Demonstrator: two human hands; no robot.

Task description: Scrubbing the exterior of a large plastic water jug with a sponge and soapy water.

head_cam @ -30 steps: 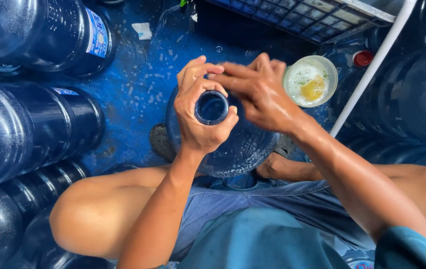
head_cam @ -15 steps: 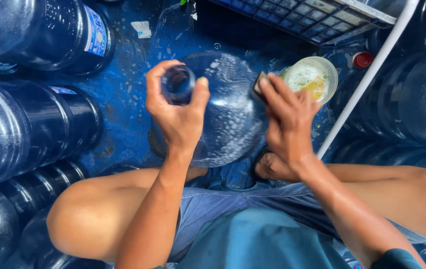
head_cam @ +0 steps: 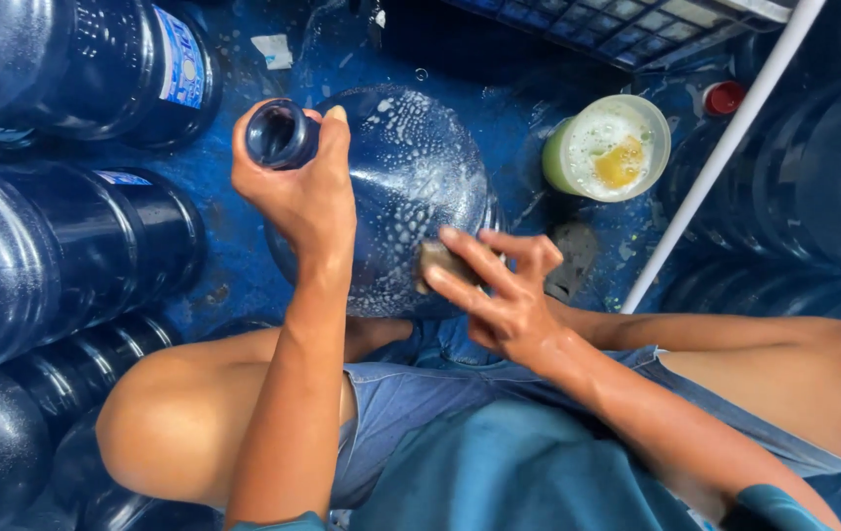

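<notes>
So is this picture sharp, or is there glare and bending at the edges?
Head view: mostly sharp on the left hand gripping the soapy bottle and the right hand pressing a sponge; bright highlights glare off the stacked bottles; the wide lens bows the edges; the shirt nearest the camera looks soft.

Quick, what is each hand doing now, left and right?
Left hand: closed around the neck of the soapy blue water jug.
Right hand: fingers pressing a small scrubbing pad against the jug.

Water-jug washing yard: stacked blue jugs (head_cam: 57, 246), wet blue floor (head_cam: 234, 265), soap cup (head_cam: 607, 147).
</notes>
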